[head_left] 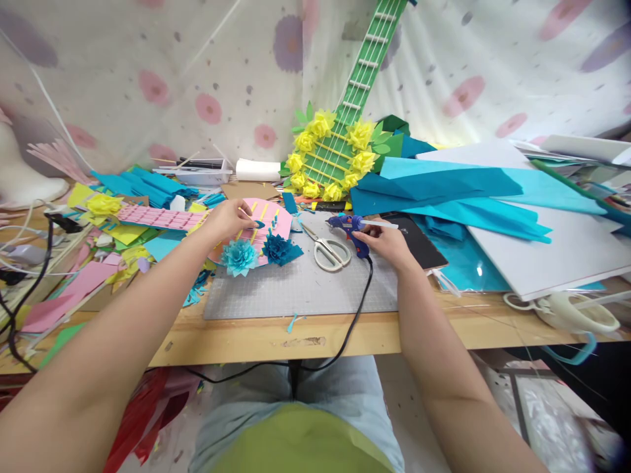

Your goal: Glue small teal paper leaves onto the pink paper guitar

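Note:
My left hand (229, 220) pinches a small dark-blue paper piece (259, 225) above the body of a pink paper guitar (280, 217) with yellow strips. A light-blue paper flower (239, 257) and a dark-blue one (279, 249) lie at the guitar's near edge. Wrapped round a blue glue gun (351, 226) is my right hand (387, 240); the gun points left and a pale glue stick sticks out of its back. White-handled scissors (331, 253) lie between the hands on the grey cutting mat (296, 292).
Behind stands a green paper guitar (323, 157) with yellow flowers. Blue paper sheets (444, 190) and white boards (557, 249) pile up at the right. Paper scraps (83, 289) and cables cover the left. The gun's black cord (362, 302) hangs over the table's front edge.

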Motion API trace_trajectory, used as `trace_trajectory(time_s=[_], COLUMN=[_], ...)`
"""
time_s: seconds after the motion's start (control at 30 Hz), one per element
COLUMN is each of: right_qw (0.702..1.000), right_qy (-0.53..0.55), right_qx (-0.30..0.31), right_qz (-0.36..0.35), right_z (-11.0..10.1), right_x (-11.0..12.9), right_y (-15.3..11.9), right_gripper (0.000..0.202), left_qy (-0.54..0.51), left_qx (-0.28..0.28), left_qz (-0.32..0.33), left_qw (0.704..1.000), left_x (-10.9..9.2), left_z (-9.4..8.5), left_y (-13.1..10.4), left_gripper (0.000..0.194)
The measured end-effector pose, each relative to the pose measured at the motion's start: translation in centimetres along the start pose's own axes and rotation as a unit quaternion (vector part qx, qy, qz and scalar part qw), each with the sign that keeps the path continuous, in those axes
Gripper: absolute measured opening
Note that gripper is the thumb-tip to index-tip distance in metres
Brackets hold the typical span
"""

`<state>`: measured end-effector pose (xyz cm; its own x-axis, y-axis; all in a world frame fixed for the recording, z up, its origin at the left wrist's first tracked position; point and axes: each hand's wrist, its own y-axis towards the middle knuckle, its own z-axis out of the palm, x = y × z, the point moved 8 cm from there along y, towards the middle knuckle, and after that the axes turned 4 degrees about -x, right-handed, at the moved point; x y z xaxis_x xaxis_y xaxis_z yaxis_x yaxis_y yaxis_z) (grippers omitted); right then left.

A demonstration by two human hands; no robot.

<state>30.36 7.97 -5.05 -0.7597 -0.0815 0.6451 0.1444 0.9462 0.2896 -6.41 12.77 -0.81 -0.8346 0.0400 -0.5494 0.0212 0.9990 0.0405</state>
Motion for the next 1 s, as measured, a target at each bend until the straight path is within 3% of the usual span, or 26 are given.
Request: trace_trajectory(time_s=[0.17,0.43,0.67,1.0], right_qw=[0.998,0.997,0.999,0.994], right_qy=[0.011,0.001,0.005,-0.006], right_qx=[-0.037,-0.051,-0.022,-0.024], right_qz=[-0.052,-0.066,0.034,0.103], right_z=[0.2,2.1,4.3,4.4], right_x=[0.8,0.6,0.2,0.2], right_y=[0.2,0.3,0.0,-0.4], right_gripper=[0.035,0.041,0.043,0.034], left_qy=[0.044,0.074,0.016,-0.083], left_qx=[-0.004,-0.016,0.003,0.012], left_qz=[-0.007,0.001,-0.025,-0.050], left_qw=[0.999,0.997,1.000,0.995], left_x=[-0.1,0.1,0.8,2.4], left_z=[-0.1,-0.4,-0.8,-1.1], left_y=[-0.3,-0.2,-0.7,-0.4], left_gripper=[0.040,0.038,0.038,0.032])
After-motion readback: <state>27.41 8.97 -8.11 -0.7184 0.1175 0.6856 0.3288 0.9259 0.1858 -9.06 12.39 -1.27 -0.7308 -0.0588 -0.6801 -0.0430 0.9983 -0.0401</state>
